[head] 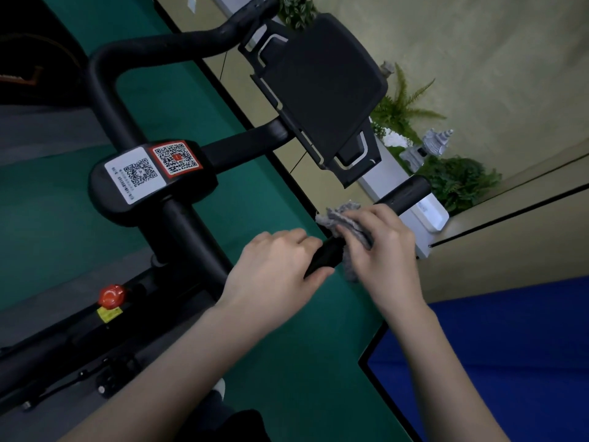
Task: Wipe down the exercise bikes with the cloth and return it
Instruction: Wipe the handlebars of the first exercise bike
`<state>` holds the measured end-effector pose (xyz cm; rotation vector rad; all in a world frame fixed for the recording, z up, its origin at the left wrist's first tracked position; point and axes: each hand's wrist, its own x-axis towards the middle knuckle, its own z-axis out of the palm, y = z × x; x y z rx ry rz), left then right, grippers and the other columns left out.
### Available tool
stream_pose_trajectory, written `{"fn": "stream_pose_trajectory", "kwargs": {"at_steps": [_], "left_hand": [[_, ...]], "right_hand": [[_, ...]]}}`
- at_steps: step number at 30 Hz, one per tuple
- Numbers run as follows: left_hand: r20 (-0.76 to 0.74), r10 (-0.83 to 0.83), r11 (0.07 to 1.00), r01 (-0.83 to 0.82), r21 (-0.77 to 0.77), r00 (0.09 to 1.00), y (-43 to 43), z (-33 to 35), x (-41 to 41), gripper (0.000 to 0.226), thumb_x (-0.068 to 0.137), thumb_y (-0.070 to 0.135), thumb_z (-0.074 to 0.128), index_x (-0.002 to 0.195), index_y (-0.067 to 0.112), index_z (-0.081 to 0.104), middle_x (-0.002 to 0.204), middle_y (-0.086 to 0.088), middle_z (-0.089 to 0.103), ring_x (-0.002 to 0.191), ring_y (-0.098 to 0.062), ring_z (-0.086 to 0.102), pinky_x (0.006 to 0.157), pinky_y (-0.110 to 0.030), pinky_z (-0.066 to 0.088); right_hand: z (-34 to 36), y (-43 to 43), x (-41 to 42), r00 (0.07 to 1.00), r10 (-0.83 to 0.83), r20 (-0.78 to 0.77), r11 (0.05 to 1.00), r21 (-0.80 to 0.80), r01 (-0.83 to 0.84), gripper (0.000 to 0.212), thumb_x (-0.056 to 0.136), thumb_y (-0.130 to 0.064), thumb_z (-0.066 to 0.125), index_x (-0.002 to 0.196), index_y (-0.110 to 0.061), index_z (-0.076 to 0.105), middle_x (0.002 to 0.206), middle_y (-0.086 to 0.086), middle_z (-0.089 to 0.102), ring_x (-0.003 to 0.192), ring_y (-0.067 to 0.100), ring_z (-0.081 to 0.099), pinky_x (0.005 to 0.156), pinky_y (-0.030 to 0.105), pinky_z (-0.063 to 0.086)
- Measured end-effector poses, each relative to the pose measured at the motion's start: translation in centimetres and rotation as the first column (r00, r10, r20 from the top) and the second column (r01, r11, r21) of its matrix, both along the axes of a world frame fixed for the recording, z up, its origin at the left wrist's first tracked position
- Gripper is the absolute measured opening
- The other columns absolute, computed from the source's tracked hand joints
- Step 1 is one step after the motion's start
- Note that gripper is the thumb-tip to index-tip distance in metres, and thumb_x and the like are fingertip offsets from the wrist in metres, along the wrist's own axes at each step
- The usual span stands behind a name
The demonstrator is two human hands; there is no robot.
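two hands [274, 260] [379, 247] — one cloth [342, 218], one bike [188, 231]

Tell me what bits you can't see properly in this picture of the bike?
Head view:
- Handlebar end: mostly covered by the left hand and by the cloth the right hand holds on it.
- White sticker print: too small to read.
- Yellow label under the red knob: too small, blurry.
- Lower bike frame: cut off by the left and bottom edges.
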<state>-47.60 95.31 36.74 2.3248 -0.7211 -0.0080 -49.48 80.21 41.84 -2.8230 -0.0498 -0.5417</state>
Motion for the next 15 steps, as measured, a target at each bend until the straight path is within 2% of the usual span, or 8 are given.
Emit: {"fn": "stream_pose_trajectory", "kwargs": {"at_steps": [3, 5, 7, 8, 10, 15], "left_hand": [[-0.004, -0.003, 1.0, 0.003, 0.002, 1.0, 0.0, -0.1, 0.1, 0.04, 0.09, 0.058, 0.044, 0.116, 0.031, 0.059, 0.096, 0.011, 0.057, 0.09, -0.015, 0.056, 0.08, -0.028, 0.039], [-0.002, -0.003, 1.0, 0.003, 0.0, 1.0, 0.0, -0.2, 0.1, 0.04, 0.09, 0.058, 0.044, 0.116, 0.031, 0.059, 0.096, 0.011, 0.057, 0.089, -0.015, 0.056, 0.08, -0.028, 0.039], [-0.004, -0.002, 1.0, 0.002, -0.001, 1.0, -0.1, -0.2, 0.0, 0.04, 0.09, 0.057, 0.045, 0.116, 0.031, 0.06, 0.096, 0.011, 0.057, 0.09, -0.016, 0.057, 0.08, -0.029, 0.039], [-0.004, -0.002, 1.0, 0.002, 0.002, 1.0, -0.1, -0.2, 0.1, 0.04, 0.089, 0.057, 0.045, 0.115, 0.031, 0.06, 0.096, 0.011, 0.058, 0.091, -0.016, 0.057, 0.081, -0.029, 0.04], [-0.007, -0.005, 1.0, 0.005, 0.001, 1.0, -0.1, -0.1, 0.1, 0.038, 0.088, 0.056, 0.047, 0.113, 0.03, 0.061, 0.094, 0.01, 0.058, 0.09, -0.017, 0.057, 0.081, -0.03, 0.04], [-0.011, 0.0, 1.0, 0.0, -0.002, 1.0, -0.1, -0.1, 0.1, 0.037, 0.087, 0.056, 0.049, 0.109, 0.03, 0.062, 0.092, 0.01, 0.059, 0.089, -0.017, 0.056, 0.076, -0.028, 0.036]], "right_hand": [[0.7, -1.3, 0.9, 0.999, -0.034, -0.009, 0.992, -0.126, 0.032, 0.015, 0.087, -0.004, 0.065, 0.101, -0.003, 0.07, 0.092, 0.014, 0.061, 0.085, 0.033, 0.061, 0.074, 0.039, 0.052], [0.8, -1.5, 1.3, 0.998, -0.063, -0.003, 0.99, -0.129, 0.062, 0.016, 0.088, -0.007, 0.065, 0.103, -0.004, 0.07, 0.094, 0.014, 0.063, 0.087, 0.033, 0.061, 0.077, 0.041, 0.052], [0.6, -0.8, 1.3, 0.999, -0.02, -0.046, 0.996, -0.09, 0.016, 0.016, 0.088, -0.011, 0.066, 0.102, -0.007, 0.071, 0.095, 0.008, 0.066, 0.087, 0.024, 0.062, 0.08, 0.032, 0.049], [0.6, -0.5, 1.4, 0.997, 0.014, -0.073, 0.997, -0.073, -0.019, 0.015, 0.087, -0.012, 0.067, 0.101, -0.007, 0.071, 0.094, 0.005, 0.066, 0.084, 0.018, 0.06, 0.079, 0.023, 0.045], [1.1, -0.5, 1.8, 0.991, 0.052, -0.12, 0.997, -0.044, -0.058, 0.013, 0.086, -0.01, 0.068, 0.097, -0.008, 0.072, 0.088, 0.001, 0.066, 0.079, 0.012, 0.055, 0.072, 0.011, 0.036], [2.0, -1.3, 3.1, 0.975, -0.003, -0.22, 0.975, -0.218, -0.047, 0.007, 0.089, -0.015, 0.062, 0.091, -0.009, 0.067, 0.08, 0.009, 0.067, 0.08, 0.027, 0.06, 0.066, 0.026, 0.033]]}}
